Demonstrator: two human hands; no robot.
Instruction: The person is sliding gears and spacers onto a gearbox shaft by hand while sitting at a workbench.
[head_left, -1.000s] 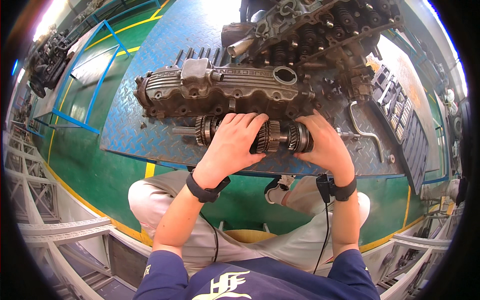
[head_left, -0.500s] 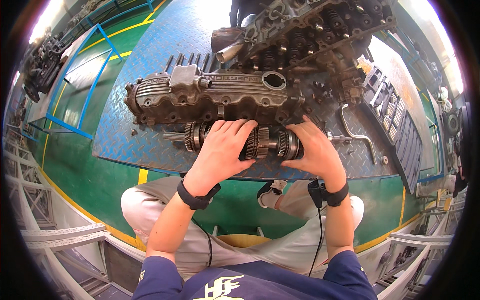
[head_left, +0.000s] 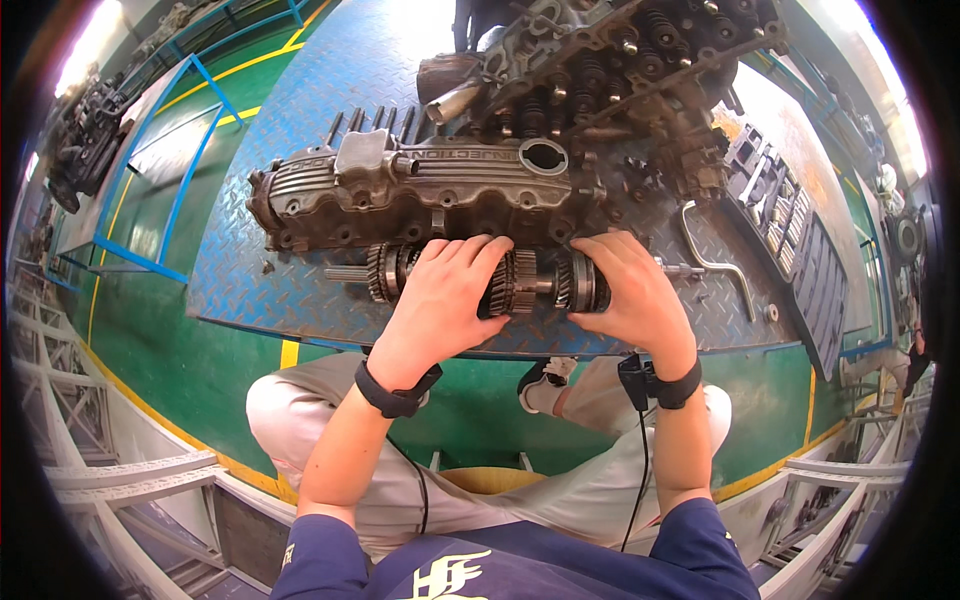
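Observation:
A gear shaft (head_left: 524, 283) with several toothed gears lies crosswise near the front edge of the blue metal table. My left hand (head_left: 447, 290) is wrapped over its middle left gears, thumb on the near side and fingers over the far side. Around the gears and ring at the right part of the shaft curls my right hand (head_left: 637, 288), its thumb also on the near side. The palms hide parts of the shaft. Just behind it lies a ribbed metal valve cover (head_left: 470, 175) with a round filler opening.
A cylinder head (head_left: 620, 70) with valve springs stands at the back. On the right are a bent metal rod (head_left: 717, 262), a small nut (head_left: 771, 313) and an open tool case (head_left: 785, 225) with sockets and wrenches. The diamond-plate table (head_left: 270, 308) ends close to my knees.
My right fingers have drawn in closer around the gears at the right part of the shaft. The left hand keeps its grip. The view has shifted slightly.

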